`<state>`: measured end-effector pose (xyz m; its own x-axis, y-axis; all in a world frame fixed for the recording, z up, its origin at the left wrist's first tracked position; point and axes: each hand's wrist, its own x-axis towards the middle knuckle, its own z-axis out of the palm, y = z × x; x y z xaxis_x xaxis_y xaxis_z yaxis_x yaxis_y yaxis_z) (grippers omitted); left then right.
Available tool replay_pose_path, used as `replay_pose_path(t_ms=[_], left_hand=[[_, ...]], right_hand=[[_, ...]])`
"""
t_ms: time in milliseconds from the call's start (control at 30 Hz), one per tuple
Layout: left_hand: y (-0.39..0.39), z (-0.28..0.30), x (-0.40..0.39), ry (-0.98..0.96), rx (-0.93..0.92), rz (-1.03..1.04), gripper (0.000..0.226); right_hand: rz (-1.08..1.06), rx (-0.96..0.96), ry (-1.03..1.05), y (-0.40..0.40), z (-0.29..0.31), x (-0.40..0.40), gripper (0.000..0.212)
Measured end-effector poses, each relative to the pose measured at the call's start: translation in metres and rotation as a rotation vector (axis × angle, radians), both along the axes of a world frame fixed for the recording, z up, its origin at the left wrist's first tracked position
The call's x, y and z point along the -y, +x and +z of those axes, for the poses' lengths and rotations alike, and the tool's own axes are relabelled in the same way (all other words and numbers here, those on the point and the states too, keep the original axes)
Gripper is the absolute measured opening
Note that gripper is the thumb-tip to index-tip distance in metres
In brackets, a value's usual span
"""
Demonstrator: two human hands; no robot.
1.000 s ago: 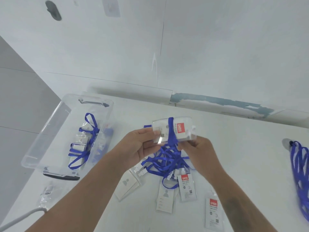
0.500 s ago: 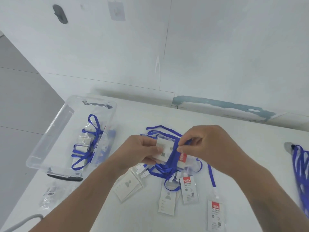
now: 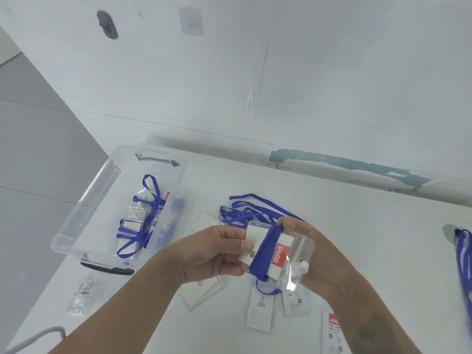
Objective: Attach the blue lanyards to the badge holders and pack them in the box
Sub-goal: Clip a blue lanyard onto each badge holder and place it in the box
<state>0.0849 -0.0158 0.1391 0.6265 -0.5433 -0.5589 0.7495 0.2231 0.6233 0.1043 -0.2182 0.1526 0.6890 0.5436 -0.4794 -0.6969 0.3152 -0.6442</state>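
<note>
**Badge holder wrapped in lanyard, held over the desk**

Head view. Both hands meet above the white desk. The left hand grips the left end of a clear badge holder, thumb on its upper face and the other fingers curled beneath. The right hand cradles the holder's right end from behind, with its fingers curled over the far edge; both sets of fingers are closed on the holder. A blue lanyard is wound several times across the holder's middle, just left of a red label, and a short loop of it hangs below. A loose pile of lanyard strap lies on the desk just beyond the hands. At left stands a clear plastic box containing finished holders tied with blue straps. Unassembled badge holders lie flat on the desk below the hands. A further bunch of blue lanyards sits at the right edge, and a small crumpled plastic bag lies near the box's black handle.
</note>
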Motion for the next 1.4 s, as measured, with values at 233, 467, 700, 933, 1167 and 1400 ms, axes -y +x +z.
replay_pose_path(t_ms=[233, 467, 700, 933, 1167, 1400], left_hand=[[-0.005, -0.005, 0.023, 0.063, -0.120, 0.365, 0.008], [-0.006, 0.001, 0.031, 0.416, 0.107, 0.254, 0.017], [0.002, 0.031, 0.049, 0.690, 0.506, 0.118, 0.015], [0.000, 0.024, 0.057, 0.693, 0.392, 0.239, 0.004], [-0.009, 0.017, 0.043, 0.677, 0.315, 0.540, 0.003], [-0.015, 0.020, -0.015, 0.732, 0.332, 0.680, 0.009]], right_hand=[[-0.199, 0.124, -0.037, -0.002, 0.001, 0.004, 0.064], [0.019, 0.478, -0.642, 0.013, 0.012, 0.025, 0.018], [0.269, 0.574, -0.793, 0.020, 0.017, 0.041, 0.010], [-0.033, 0.491, -0.705, 0.007, 0.007, 0.041, 0.024], [-0.359, 0.249, -0.474, -0.039, -0.013, 0.002, 0.028], [-0.256, 0.238, -0.448, -0.044, 0.004, -0.075, 0.032]])
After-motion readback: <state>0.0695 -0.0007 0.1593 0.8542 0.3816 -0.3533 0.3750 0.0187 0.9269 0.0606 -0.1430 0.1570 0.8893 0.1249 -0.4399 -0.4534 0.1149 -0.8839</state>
